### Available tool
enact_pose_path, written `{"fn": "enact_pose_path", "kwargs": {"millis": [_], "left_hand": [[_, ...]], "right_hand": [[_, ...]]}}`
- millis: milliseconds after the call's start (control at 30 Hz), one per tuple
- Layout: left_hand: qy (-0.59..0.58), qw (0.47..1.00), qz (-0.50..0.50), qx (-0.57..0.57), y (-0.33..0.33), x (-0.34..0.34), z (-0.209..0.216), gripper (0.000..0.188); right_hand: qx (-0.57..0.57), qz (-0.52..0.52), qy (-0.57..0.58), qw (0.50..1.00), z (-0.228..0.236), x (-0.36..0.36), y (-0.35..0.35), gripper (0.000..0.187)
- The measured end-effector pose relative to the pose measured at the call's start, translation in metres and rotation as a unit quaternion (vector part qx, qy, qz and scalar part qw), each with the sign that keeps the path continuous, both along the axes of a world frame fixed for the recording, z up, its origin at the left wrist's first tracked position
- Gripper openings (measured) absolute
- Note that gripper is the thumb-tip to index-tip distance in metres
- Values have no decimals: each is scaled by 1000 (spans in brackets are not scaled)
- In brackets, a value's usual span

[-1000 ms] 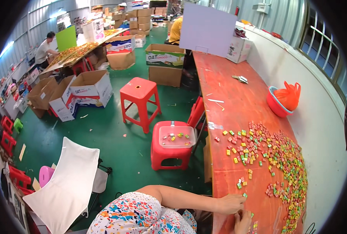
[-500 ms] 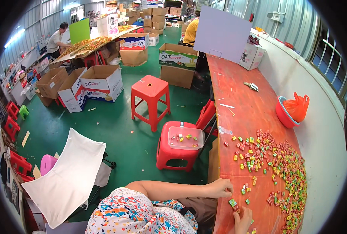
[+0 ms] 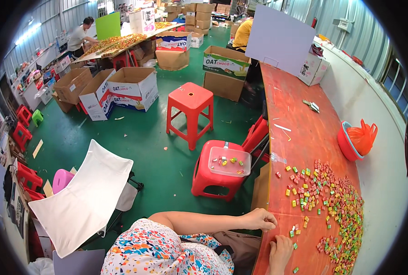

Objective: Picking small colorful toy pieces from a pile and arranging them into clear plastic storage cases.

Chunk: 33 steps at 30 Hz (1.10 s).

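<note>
White cloth [image 3: 82,197] is stretched over a frame well to the left of the hands. Closer in, beyond the left forearm, a clear tray [image 3: 217,170] is set on a red stool [image 3: 206,184]. At the edge of the red table [image 3: 300,123], the left hand [image 3: 262,220] is held with thumb and fingers drawn narrow; whether anything is pinched cannot be told. Beside it and lower, the right hand [image 3: 282,252] is held over the tabletop with its fingers bent, and what they may grasp is hidden. Loose blocks [image 3: 298,232] are scattered just right of its fingertips, and the large pile [image 3: 350,224] is spread farther right.

By the look of it, small blocks are being handled at the table's edge, with the hands kept close together. For another block to be taken, a short reach rightward and a narrow pinch across its sides would be called for.

In the pile, long axes are turned every way. A yellow pair [image 3: 305,223], right of the hands, is lined up roughly along the table's length; which end leads cannot be made out.
</note>
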<state>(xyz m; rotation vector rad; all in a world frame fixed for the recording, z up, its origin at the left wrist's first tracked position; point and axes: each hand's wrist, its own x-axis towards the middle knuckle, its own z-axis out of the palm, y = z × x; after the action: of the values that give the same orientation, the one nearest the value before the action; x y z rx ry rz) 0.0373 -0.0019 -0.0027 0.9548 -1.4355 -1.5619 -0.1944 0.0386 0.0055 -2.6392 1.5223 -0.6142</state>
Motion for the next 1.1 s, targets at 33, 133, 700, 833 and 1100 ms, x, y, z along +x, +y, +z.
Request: {"fn": "enact_pose_path", "kwargs": {"millis": [33,133,700,833,1100], "left_hand": [[7,1000,0,10,2,0,-1,31],[-31,996,-4,-82,5,0,-2,34],[-263,878,-75,-393,-13,-31,13,25],[-270,863,-117,-411,-7,-54,14,24],[-287,854,-152,-407,-15,-66,13,29]], "right_hand": [[1,7,21,1000,8,1,3,28],[16,16,65,998,15,-6,7,34],[86,-179,-160,967,35,-56,54,30],[86,-192,-130,969,25,-59,67,31],[10,-199,-77,977,16,-51,65,40]]}}
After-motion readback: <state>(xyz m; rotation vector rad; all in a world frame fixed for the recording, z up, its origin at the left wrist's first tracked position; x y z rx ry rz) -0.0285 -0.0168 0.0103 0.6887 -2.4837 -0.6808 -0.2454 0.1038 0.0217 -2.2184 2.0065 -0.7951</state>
